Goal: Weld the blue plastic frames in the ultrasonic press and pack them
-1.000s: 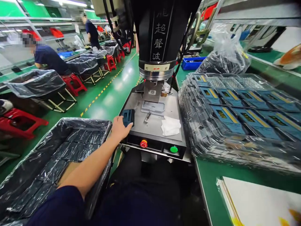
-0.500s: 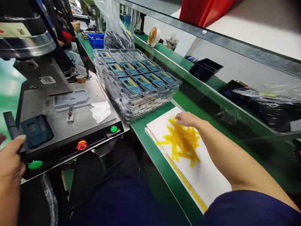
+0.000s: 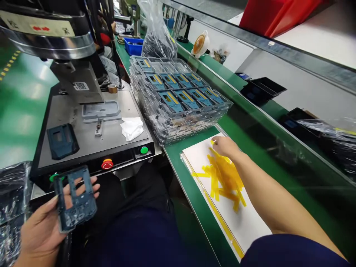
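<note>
My left hand [image 3: 46, 226] holds a dark blue plastic housing [image 3: 79, 202] with rectangular cutouts in front of the machine's base, its inner side facing up. Fingers show through the openings. Over the far end of a loose pile of yellow strips [image 3: 222, 174], my right hand [image 3: 224, 145] is closed in a pinch, with a bit of yellow at its fingertips. The pile lies on a white board [image 3: 250, 226]. A second dark blue housing [image 3: 62, 141] rests on the machine's metal plate [image 3: 111, 142], left of a grey fixture [image 3: 101, 111].
Stacked clear trays [image 3: 178, 122] hold several blue housings with yellow strips. A press head [image 3: 78, 83] hangs above the plate. White cloth [image 3: 132, 128], a red stop button [image 3: 107, 164] and a green button [image 3: 144, 150] are near its front. Bagged parts [image 3: 13, 200] sit at the left.
My left hand has come right and toward me, bringing the housing into view. The other housing stays on the plate. My right hand remains at the strips; the view has turned left.
</note>
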`<state>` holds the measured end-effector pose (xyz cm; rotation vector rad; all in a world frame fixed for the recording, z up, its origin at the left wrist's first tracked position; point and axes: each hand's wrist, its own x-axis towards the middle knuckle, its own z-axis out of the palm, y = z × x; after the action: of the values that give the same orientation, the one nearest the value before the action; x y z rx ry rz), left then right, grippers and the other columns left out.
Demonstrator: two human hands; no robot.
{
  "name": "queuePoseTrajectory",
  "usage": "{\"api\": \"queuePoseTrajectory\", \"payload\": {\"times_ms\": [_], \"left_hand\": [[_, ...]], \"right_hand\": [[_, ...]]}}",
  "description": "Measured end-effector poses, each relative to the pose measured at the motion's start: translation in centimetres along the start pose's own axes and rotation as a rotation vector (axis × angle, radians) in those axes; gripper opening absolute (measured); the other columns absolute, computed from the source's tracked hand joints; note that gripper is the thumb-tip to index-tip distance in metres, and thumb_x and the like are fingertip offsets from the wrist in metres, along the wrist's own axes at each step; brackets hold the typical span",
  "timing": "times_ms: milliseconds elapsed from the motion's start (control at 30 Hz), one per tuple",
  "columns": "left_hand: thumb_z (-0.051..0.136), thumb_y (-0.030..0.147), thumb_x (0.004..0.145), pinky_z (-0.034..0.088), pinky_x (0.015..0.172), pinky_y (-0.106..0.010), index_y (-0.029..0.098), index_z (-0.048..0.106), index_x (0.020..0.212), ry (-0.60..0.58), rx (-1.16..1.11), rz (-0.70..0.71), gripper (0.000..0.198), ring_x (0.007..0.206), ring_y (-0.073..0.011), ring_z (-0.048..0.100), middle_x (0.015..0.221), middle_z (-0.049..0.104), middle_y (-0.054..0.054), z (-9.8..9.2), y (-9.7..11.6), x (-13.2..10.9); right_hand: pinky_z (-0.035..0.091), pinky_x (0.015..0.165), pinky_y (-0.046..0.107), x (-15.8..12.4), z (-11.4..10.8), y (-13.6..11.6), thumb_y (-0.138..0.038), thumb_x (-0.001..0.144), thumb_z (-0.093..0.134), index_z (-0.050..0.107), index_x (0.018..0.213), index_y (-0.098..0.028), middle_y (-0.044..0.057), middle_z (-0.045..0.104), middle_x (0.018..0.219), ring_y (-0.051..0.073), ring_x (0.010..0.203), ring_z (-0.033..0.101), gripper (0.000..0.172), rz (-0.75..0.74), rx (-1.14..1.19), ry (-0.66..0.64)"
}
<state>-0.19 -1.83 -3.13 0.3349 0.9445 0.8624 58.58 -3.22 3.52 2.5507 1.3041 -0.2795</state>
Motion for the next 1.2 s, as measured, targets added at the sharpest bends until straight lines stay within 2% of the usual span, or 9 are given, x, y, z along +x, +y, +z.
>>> {"api": "queuePoseTrajectory", "payload": {"times_ms": [100,200,367,500,667,800,933,1067,1200], "left_hand": [[0.051,0.053,0.086,0.035,0.111,-0.058,0.024,0.041,0.146,0.001,-0.056,-0.089,0.068,0.131,-0.0367,0.049,0.142,0.053,-0.014,2.5,-1.9,-0.2],[0.050,0.053,0.087,0.034,0.112,-0.057,0.017,0.042,0.145,-0.090,-0.135,-0.149,0.068,0.129,-0.0376,0.051,0.142,0.052,-0.018,4.1,-3.3,0.6],[0.048,0.049,0.091,0.035,0.110,-0.053,0.013,0.050,0.136,-0.218,-0.194,-0.207,0.057,0.124,-0.0369,0.056,0.137,0.056,-0.021,5.5,-4.8,1.3],[0.045,0.050,0.093,0.040,0.104,-0.051,0.011,0.055,0.129,-0.272,-0.229,-0.195,0.054,0.117,-0.0364,0.061,0.131,0.060,-0.022,6.2,-5.0,1.2],[0.039,0.060,0.093,0.048,0.091,-0.048,0.010,0.059,0.124,-0.293,-0.324,-0.179,0.062,0.104,-0.0346,0.066,0.115,0.067,-0.021,6.3,-5.0,1.4],[0.033,0.057,0.096,0.050,0.089,-0.043,0.010,0.061,0.124,-0.288,-0.391,-0.169,0.061,0.096,-0.0297,0.069,0.104,0.070,-0.017,6.8,-5.1,1.4],[0.034,0.053,0.097,0.050,0.089,-0.041,0.009,0.062,0.123,-0.250,-0.409,-0.172,0.058,0.092,-0.0271,0.069,0.102,0.071,-0.016,7.2,-5.2,1.5],[0.036,0.049,0.098,0.050,0.088,-0.036,0.010,0.062,0.124,-0.204,-0.415,-0.183,0.054,0.089,-0.0236,0.069,0.102,0.071,-0.014,7.2,-5.5,1.8],[0.036,0.049,0.098,0.051,0.073,-0.028,0.010,0.063,0.120,-0.192,-0.440,-0.200,0.053,0.069,-0.0163,0.066,0.085,0.070,-0.009,7.1,-5.8,2.0]], "right_hand": [[0.052,0.068,0.027,-1.8,-0.9,-2.3,-0.023,0.080,0.060,0.063,0.120,-0.015,0.007,0.071,0.089,0.017,0.075,0.066,0.042,-0.112,0.524,-0.024],[0.050,0.054,0.025,-4.0,-0.9,-6.2,-0.030,0.069,0.073,0.064,0.108,-0.014,0.002,0.066,0.070,0.012,0.055,0.058,0.044,-0.239,1.103,-0.151],[0.049,0.049,0.023,-7.6,0.2,-14.1,-0.043,0.060,0.083,0.065,0.097,-0.014,0.000,0.065,0.064,0.012,0.053,0.060,0.051,-0.406,1.374,-0.365],[0.056,0.054,0.026,-10.9,1.5,-20.2,-0.048,0.073,0.075,0.066,0.094,-0.014,0.004,0.070,0.073,0.014,0.060,0.066,0.041,-0.601,1.394,-0.319],[0.061,0.079,0.032,-15.3,3.9,-25.1,-0.023,0.089,0.061,0.070,0.101,-0.019,0.007,0.075,0.094,0.017,0.082,0.072,0.015,-1.095,1.107,0.326],[0.060,0.088,0.032,-16.6,6.2,-26.9,-0.009,0.087,0.060,0.066,0.117,-0.019,0.010,0.073,0.109,0.020,0.102,0.069,0.032,-1.560,0.908,0.645],[0.059,0.093,0.035,-16.8,7.7,-27.7,-0.008,0.089,0.055,0.065,0.117,-0.015,0.013,0.071,0.111,0.022,0.109,0.066,0.030,-1.672,0.764,0.693],[0.056,0.097,0.036,-17.3,8.1,-28.2,-0.007,0.091,0.051,0.069,0.107,-0.013,0.013,0.071,0.111,0.021,0.111,0.065,0.024,-1.650,0.662,0.646],[0.054,0.101,0.038,-17.6,7.9,-28.4,-0.013,0.092,0.052,0.071,0.101,-0.017,0.009,0.071,0.111,0.022,0.113,0.063,0.021,-1.624,0.571,0.547]]}}
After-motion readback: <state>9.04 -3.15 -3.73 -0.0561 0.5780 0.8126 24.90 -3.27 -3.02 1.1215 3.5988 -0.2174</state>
